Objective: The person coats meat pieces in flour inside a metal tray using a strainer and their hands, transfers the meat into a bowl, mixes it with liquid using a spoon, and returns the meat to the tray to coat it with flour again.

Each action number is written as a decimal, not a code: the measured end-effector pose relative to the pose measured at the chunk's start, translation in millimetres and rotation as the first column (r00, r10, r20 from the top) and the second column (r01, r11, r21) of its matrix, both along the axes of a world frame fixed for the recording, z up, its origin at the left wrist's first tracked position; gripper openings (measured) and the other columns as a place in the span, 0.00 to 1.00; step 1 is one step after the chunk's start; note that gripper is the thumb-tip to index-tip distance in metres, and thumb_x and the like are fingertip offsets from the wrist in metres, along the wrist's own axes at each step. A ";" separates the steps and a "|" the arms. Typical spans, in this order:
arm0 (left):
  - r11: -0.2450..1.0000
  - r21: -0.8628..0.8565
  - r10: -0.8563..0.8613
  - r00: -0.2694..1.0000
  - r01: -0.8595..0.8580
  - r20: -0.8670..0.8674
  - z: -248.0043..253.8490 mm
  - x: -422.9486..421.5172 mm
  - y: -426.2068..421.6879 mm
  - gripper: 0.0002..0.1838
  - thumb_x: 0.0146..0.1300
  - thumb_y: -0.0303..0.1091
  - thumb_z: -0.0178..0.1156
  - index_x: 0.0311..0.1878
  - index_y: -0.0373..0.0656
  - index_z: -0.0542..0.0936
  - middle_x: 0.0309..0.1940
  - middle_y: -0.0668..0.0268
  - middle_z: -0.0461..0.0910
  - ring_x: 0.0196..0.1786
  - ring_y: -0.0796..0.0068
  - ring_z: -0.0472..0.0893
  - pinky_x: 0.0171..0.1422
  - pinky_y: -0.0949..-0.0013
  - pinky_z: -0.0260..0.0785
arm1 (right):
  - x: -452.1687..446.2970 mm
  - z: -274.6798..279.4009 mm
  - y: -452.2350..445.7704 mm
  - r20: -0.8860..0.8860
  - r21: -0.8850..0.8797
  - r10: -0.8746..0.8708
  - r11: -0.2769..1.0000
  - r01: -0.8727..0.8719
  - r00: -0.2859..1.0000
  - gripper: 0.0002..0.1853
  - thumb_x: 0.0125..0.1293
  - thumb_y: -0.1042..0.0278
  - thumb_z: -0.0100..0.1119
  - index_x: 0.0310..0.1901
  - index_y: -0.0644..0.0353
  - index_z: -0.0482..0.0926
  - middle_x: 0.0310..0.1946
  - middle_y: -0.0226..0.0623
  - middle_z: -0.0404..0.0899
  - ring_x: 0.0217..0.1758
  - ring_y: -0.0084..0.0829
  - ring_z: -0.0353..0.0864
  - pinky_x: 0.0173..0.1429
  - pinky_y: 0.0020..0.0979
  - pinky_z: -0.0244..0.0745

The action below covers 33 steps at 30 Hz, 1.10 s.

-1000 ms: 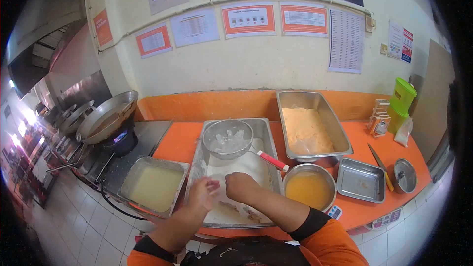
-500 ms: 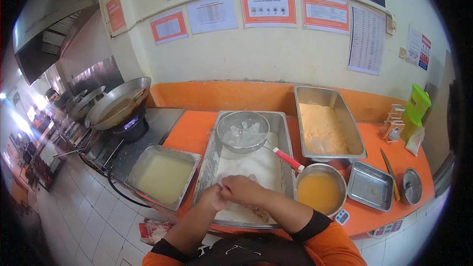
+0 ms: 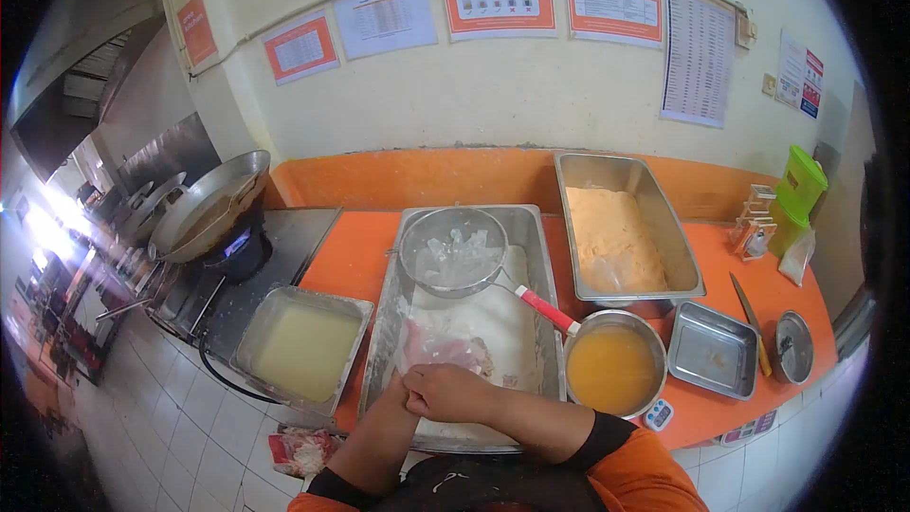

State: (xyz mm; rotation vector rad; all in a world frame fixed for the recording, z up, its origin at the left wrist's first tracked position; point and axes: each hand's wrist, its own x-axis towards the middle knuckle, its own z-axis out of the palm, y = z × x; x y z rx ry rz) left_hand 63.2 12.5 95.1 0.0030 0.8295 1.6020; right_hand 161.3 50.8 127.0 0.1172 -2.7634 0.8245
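My right hand (image 3: 444, 392) is closed in a fist at the near left of a large metal tray (image 3: 383, 308) of white flour (image 3: 507, 327). Pressed against it, my left hand (image 3: 406, 385) is closed too, its fingers largely covered. From the hands a clear plastic bag (image 3: 441, 345) extends over the flour. Something pinkish shows in or under it, its kind unclear. A round wire strainer (image 3: 408, 265) with a red handle (image 3: 547, 309) rests across the tray's far part, holding clear chunks, perhaps ice or crumpled plastic.
Cloudy liquid fills a metal pan (image 3: 357, 346) at left, beside a wok (image 3: 213, 204) over a flame. To the right are a deep tray of orange-tinted flour (image 3: 611, 228), a bowl of orange liquid (image 3: 616, 365), a timer (image 3: 658, 414), a shallow pan (image 3: 711, 360) and a knife (image 3: 746, 308).
My hands have drawn slightly down toward my body, still together. More of the plastic and the pinkish thing shows beyond them. The camera view has shifted a little.
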 end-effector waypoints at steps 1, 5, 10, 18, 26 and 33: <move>1.000 -0.014 -0.007 1.000 0.007 0.018 -1.5 -1.8 2.9 0.42 0.51 0.71 0.38 0.55 0.42 0.64 0.50 0.55 0.65 0.53 0.53 0.65 0.58 0.51 0.57 | 0.9 1.6 -0.2 0.000 -0.001 -0.001 1.000 0.001 1.000 0.13 0.53 0.63 0.47 0.33 0.65 0.72 0.32 0.46 0.74 0.37 0.45 0.75 0.43 0.40 0.70; 0.996 0.016 -0.083 0.992 0.082 0.097 3.8 -2.7 1.1 0.43 0.49 0.73 0.39 0.57 0.45 0.63 0.56 0.57 0.59 0.57 0.53 0.59 0.58 0.48 0.54 | 1.0 -1.5 3.1 -0.039 -0.020 -0.008 1.000 0.008 0.999 0.13 0.52 0.63 0.47 0.33 0.65 0.72 0.31 0.46 0.73 0.37 0.45 0.75 0.43 0.40 0.70; 0.971 0.238 -0.029 0.996 0.008 0.088 -12.8 -7.7 11.1 0.37 0.53 0.68 0.41 0.58 0.50 0.61 0.59 0.60 0.54 0.59 0.55 0.56 0.58 0.44 0.52 | 3.7 4.1 4.4 -0.047 -0.063 -0.012 0.998 0.009 0.999 0.12 0.52 0.64 0.48 0.31 0.66 0.71 0.29 0.47 0.73 0.35 0.46 0.74 0.41 0.40 0.70; 0.960 0.065 0.282 0.935 -0.274 -0.216 4.6 1.9 32.4 0.33 0.57 0.63 0.41 0.63 0.62 0.50 0.62 0.69 0.48 0.63 0.61 0.50 0.59 0.44 0.47 | -1.6 -7.1 11.1 -0.057 -0.062 0.006 0.998 -0.009 0.998 0.11 0.50 0.65 0.49 0.28 0.65 0.72 0.27 0.47 0.72 0.34 0.47 0.74 0.40 0.41 0.69; 0.917 0.256 0.310 0.950 -0.305 0.022 -24.2 -17.6 36.2 0.42 0.54 0.67 0.41 0.66 0.57 0.41 0.65 0.66 0.44 0.66 0.61 0.45 0.61 0.42 0.44 | 0.0 7.6 13.7 0.003 -0.332 -0.358 0.880 0.338 0.934 0.09 0.50 0.68 0.53 0.27 0.65 0.72 0.27 0.46 0.71 0.32 0.46 0.73 0.38 0.40 0.68; 0.888 0.321 0.339 0.940 -0.328 0.023 -15.8 -21.2 29.7 0.41 0.54 0.68 0.37 0.66 0.55 0.45 0.65 0.63 0.46 0.66 0.57 0.49 0.66 0.51 0.39 | -11.0 -20.3 25.5 -0.053 -0.391 -0.298 0.885 0.255 0.953 0.07 0.51 0.70 0.54 0.28 0.65 0.73 0.28 0.46 0.73 0.32 0.44 0.73 0.38 0.37 0.67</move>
